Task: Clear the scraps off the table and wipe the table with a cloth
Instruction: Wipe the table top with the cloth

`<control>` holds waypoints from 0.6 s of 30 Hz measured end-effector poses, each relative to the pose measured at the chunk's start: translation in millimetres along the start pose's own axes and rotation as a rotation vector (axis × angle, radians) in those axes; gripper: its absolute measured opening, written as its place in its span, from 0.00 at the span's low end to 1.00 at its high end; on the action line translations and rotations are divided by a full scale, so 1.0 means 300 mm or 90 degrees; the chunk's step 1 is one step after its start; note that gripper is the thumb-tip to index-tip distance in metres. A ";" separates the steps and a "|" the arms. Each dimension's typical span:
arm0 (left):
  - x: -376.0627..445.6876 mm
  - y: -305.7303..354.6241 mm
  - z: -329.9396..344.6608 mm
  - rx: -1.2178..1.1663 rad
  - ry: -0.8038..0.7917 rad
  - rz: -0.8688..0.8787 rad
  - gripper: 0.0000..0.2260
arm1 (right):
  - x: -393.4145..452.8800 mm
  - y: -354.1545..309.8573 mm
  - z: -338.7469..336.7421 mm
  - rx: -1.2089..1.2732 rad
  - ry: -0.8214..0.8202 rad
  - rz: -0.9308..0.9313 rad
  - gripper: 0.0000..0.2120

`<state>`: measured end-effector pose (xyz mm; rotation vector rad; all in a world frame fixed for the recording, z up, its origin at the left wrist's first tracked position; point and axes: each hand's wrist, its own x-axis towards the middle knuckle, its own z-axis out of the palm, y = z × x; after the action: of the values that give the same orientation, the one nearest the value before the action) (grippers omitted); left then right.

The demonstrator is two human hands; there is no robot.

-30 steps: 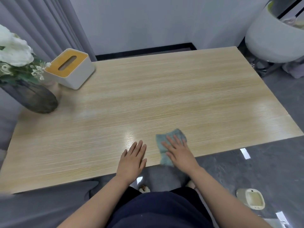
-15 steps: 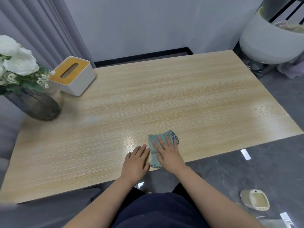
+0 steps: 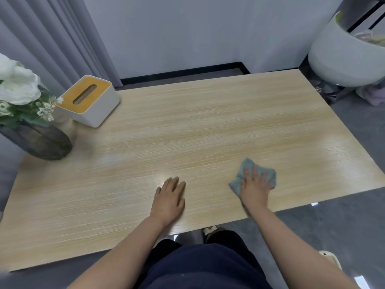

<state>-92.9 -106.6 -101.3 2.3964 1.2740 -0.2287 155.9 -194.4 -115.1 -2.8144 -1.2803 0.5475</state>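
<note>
Cloth, blue-green and bunched flat, lies near the front edge of the counter, toward its right side. The right hand presses down on it with fingers straight and slightly spread, not curled round the fabric. The left hand rests flat on the bare wood just to the left, well apart from the cloth, fingers close together and holding nothing. No scraps show anywhere on the surface, so the clearing looks done and the wiping is in hand; I would judge the far half and the left side may want passes yet. At the far-left corner stand a tissue box and a dark vase of white flowers.
</note>
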 end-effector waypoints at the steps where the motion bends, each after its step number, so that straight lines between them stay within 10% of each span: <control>1: 0.013 0.005 -0.002 -0.001 -0.005 -0.007 0.24 | -0.009 -0.048 0.006 -0.016 -0.011 -0.062 0.27; 8: 0.109 0.070 -0.029 -0.019 -0.028 -0.061 0.24 | 0.017 -0.239 0.034 -0.074 -0.124 -0.458 0.25; 18: 0.205 0.114 -0.058 -0.038 -0.038 -0.111 0.25 | 0.303 0.079 -0.108 -0.004 -0.055 -0.062 0.24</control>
<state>-30.7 -69.6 -96.4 2.2131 1.4427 -0.3063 238.5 -139.2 -116.5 -2.7431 -1.4265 0.6699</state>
